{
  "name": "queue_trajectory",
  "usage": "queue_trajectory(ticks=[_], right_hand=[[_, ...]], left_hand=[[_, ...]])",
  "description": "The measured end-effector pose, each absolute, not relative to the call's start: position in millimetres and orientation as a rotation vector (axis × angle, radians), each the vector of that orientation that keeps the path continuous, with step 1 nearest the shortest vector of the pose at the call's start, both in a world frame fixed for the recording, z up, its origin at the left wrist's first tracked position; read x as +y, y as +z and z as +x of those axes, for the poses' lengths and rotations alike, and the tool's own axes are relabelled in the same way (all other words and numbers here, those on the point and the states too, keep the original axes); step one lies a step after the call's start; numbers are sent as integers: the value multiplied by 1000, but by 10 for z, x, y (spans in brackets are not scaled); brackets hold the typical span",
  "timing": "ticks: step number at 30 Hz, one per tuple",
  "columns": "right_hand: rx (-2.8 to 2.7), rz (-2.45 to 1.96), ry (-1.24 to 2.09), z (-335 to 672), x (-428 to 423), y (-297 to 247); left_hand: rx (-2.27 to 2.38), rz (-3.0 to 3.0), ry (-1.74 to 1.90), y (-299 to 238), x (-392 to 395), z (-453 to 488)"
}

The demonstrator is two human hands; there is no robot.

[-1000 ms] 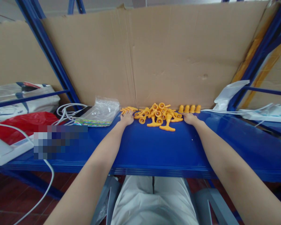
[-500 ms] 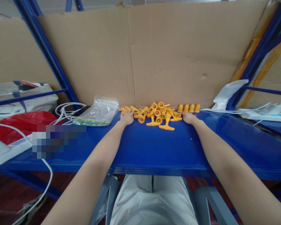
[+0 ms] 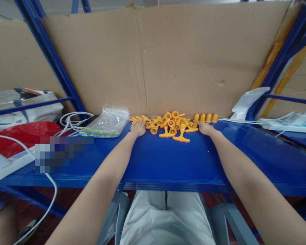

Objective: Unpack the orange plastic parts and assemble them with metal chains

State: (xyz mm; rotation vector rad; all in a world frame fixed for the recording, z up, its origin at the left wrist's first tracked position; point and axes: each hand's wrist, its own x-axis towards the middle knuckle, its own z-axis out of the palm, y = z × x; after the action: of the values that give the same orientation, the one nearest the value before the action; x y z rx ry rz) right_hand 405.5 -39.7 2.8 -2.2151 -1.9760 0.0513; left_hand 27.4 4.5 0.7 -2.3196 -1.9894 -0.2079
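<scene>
A pile of orange plastic T-shaped pieces [image 3: 172,126] lies at the back of the blue shelf [image 3: 163,160], against the cardboard wall. My left hand [image 3: 138,129] rests flat on the shelf at the pile's left edge, its fingertips touching a few loose orange pieces [image 3: 137,119]. My right hand [image 3: 206,128] lies flat at the pile's right edge, fingers pointing toward the pile. Just behind it, a short row of small orange caps [image 3: 205,118] stands upright. Neither hand holds anything.
A clear plastic bag [image 3: 109,120] with a colourful strip lies left of the pile, beside coiled white cable [image 3: 71,120]. Red and white bags [image 3: 22,131] sit far left. White bags and cables [image 3: 250,102] lie at the right. A cardboard sheet [image 3: 193,58] closes the back.
Both hands stay where they were beside the pile. The view shifted slightly, and part of another person's leg now shows at the bottom left corner.
</scene>
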Motion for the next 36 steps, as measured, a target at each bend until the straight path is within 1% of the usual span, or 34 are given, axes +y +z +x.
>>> queue_trajectory(ticks=[4,11,20,27,32,36], right_hand=[[-1985,-2222,43,4051,-398,28],[-1992,-2227,60,4041,-412,49],[-1983,-2229,54,4016,-457,79],[-2008,-2235,-25,3989,-484,106],[-2024,-2227,-65,3997,-497,112],[-1962,-2168,-138,3973,-520,143]], left_hand=[[-1951,-2321,-295,-9,59,259],[-1711,-2418,-608,21,105,317],[-1749,-2590,-995,-7,182,358],[-1898,-2423,-1104,-5,142,434],[-1915,-2305,-1427,20,125,490],[-1823,-2200,-1695,8,185,499]])
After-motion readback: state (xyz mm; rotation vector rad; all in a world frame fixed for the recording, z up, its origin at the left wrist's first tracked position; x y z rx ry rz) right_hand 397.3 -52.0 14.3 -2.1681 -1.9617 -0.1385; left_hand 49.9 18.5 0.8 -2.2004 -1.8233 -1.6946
